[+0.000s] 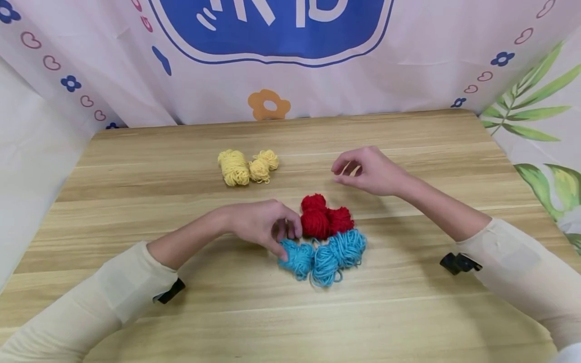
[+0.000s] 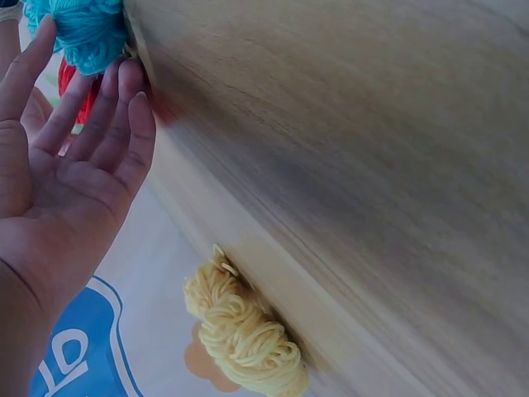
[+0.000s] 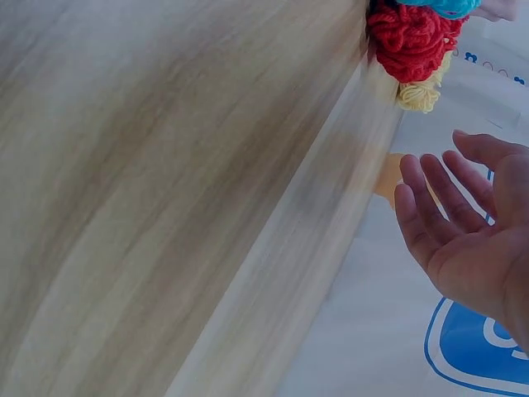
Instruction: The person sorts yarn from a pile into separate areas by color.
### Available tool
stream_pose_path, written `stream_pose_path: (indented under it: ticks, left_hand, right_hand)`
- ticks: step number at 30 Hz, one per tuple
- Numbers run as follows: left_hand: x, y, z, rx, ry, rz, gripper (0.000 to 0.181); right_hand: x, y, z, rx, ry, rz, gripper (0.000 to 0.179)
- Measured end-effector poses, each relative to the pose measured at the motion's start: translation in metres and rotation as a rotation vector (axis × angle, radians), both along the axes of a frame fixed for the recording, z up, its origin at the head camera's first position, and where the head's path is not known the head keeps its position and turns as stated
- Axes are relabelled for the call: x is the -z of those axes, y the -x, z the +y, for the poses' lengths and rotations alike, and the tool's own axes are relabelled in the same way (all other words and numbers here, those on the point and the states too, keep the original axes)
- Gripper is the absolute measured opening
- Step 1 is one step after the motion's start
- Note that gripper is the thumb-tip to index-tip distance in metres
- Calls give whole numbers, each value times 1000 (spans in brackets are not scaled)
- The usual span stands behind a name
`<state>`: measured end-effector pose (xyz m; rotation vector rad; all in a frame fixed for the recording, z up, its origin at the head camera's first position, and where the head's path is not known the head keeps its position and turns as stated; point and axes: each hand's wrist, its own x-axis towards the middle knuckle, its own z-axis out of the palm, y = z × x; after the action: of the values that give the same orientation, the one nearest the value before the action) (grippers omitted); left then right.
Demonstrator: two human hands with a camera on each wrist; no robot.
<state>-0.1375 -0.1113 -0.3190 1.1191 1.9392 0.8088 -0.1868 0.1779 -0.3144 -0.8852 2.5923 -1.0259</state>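
Loosely looped blue yarn [image 1: 299, 261] touching left hand [image 1: 260, 223]; red yarn [image 1: 315, 223] plump, rounded.

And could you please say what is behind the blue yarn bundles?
Red yarn bundles sit close behind, with yellow yarn bundles farther back; the blue yarn bundles hide some of the red ones' near edge.
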Motion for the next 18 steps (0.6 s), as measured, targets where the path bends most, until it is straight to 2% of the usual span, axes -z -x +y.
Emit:
stream_pose_path:
  ticks: [11,18]
  left_hand:
    - [-1,-1,2,26,27,2,32]
    - [-1,-3,4,42,18,32,35]
  right_hand:
    - [0,-3,4,-12,-1,2,17]
    - [0,-5,6,-16,1,8,15]
